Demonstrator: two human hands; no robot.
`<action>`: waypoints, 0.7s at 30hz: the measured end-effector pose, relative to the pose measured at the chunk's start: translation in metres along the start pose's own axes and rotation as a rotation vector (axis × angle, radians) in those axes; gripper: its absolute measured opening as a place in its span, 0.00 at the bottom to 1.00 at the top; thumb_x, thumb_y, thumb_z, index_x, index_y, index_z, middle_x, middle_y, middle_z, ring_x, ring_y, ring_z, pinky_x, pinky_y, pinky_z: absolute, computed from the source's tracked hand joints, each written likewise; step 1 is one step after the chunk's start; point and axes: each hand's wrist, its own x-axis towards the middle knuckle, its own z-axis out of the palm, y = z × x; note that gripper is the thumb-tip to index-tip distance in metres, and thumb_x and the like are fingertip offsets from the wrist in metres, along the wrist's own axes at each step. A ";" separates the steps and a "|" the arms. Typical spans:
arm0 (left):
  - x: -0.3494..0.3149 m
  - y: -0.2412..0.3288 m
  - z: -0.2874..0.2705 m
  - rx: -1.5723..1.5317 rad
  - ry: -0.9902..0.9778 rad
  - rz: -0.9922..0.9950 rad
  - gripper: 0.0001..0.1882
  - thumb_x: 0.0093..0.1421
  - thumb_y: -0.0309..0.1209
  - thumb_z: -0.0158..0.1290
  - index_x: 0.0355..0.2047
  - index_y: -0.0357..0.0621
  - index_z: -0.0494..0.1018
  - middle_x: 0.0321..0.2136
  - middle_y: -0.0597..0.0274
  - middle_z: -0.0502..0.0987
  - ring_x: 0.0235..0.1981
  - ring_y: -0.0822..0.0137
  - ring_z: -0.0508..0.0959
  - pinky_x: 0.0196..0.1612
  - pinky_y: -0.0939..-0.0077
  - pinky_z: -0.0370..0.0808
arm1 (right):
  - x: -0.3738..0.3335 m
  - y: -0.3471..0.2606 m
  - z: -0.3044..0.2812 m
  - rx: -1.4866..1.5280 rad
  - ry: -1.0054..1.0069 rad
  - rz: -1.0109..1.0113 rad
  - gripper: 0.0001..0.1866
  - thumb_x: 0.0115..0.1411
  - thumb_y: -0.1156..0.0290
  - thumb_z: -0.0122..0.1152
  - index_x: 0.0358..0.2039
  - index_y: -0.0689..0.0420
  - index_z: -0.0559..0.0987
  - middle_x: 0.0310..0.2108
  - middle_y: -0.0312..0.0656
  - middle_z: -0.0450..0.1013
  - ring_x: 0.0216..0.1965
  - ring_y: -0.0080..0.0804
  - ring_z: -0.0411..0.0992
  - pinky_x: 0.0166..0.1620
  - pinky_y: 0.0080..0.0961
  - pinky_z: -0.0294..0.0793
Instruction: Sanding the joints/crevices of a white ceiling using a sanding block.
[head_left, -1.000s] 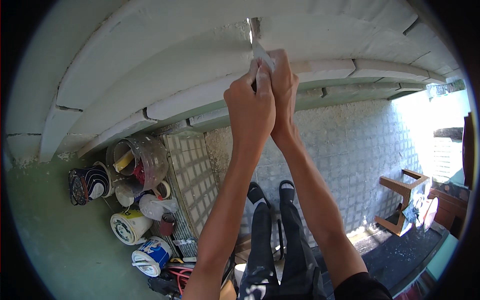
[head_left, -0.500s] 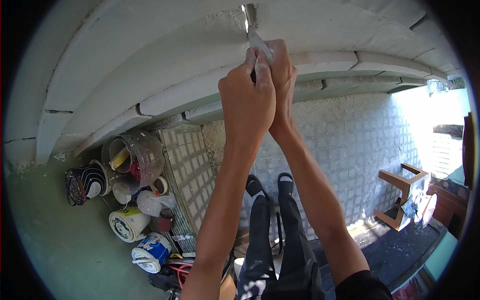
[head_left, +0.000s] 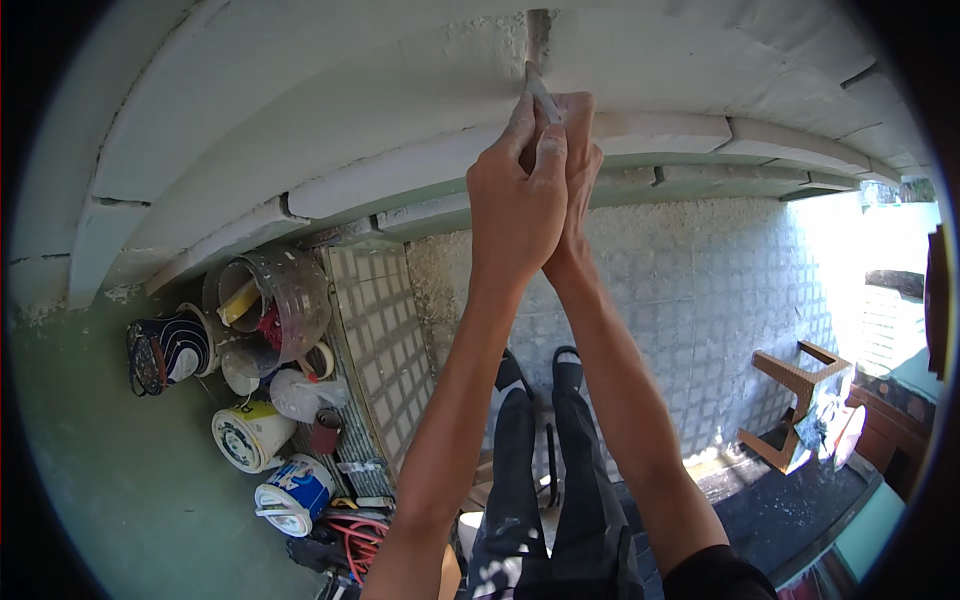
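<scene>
Left hand and right hand: both clenched on scraper | blade tip at vertical joint in white moulding, far centre | joint still rough, filler uneven; buckets near left.

thin pale scraper blade tilted, tip against the white moulding.

Open air below the white moulding, right of the hands. Buckets crowded far below at left; wooden stool well apart, right.
</scene>
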 end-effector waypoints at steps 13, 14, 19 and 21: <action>-0.005 -0.007 -0.010 0.022 0.011 0.143 0.29 0.65 0.35 0.53 0.61 0.27 0.66 0.43 0.39 0.81 0.42 0.66 0.80 0.49 0.72 0.74 | -0.007 -0.005 0.009 0.017 0.114 -0.053 0.15 0.66 0.68 0.55 0.36 0.56 0.57 0.19 0.38 0.64 0.19 0.24 0.60 0.21 0.24 0.63; -0.001 -0.014 -0.010 0.063 -0.044 0.029 0.29 0.65 0.35 0.54 0.61 0.27 0.65 0.43 0.39 0.81 0.42 0.66 0.80 0.49 0.72 0.74 | -0.005 0.003 0.012 0.115 0.089 0.076 0.14 0.66 0.69 0.53 0.34 0.57 0.57 0.18 0.37 0.63 0.20 0.23 0.60 0.21 0.23 0.62; -0.005 -0.009 -0.008 0.036 -0.039 0.059 0.30 0.65 0.36 0.54 0.61 0.27 0.66 0.43 0.41 0.81 0.42 0.67 0.80 0.49 0.73 0.74 | -0.006 0.003 0.008 0.089 0.066 0.115 0.13 0.67 0.69 0.52 0.34 0.56 0.57 0.18 0.37 0.63 0.20 0.22 0.59 0.22 0.22 0.61; 0.002 -0.024 -0.012 0.064 -0.057 0.003 0.30 0.65 0.36 0.55 0.61 0.26 0.65 0.43 0.42 0.81 0.42 0.68 0.79 0.49 0.73 0.74 | -0.005 -0.006 0.011 0.069 0.112 0.093 0.13 0.67 0.69 0.52 0.34 0.56 0.57 0.18 0.37 0.63 0.20 0.22 0.59 0.22 0.21 0.61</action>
